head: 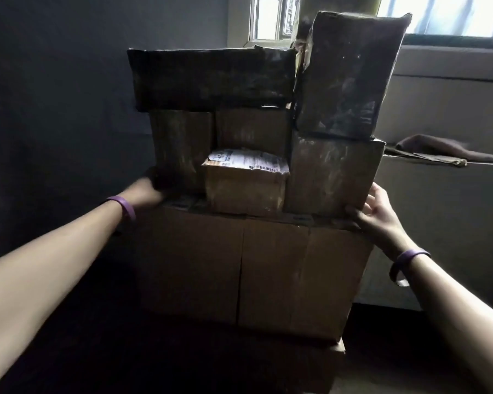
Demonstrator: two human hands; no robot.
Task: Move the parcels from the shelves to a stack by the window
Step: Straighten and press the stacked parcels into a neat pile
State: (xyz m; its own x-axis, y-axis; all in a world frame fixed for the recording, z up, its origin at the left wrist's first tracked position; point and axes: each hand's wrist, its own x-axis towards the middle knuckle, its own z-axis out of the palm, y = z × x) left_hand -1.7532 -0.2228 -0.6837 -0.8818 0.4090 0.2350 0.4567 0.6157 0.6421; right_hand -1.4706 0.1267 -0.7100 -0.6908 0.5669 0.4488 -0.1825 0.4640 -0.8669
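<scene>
Both forearms are seen stretched toward parcels (245, 183) stacked below the window (271, 18); left hand (150, 190) grip unclear, right hand (374, 214) open against a lower box (329, 174). Toppling is risked by the tilted top box (347, 75).

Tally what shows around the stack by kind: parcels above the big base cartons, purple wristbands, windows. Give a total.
Parcels above the base cartons: 6, among them the labelled parcel, the wide dark parcel and the tall top parcel
Purple wristbands: 2, left, right
Windows: 2, left, right
Total: 10
</scene>
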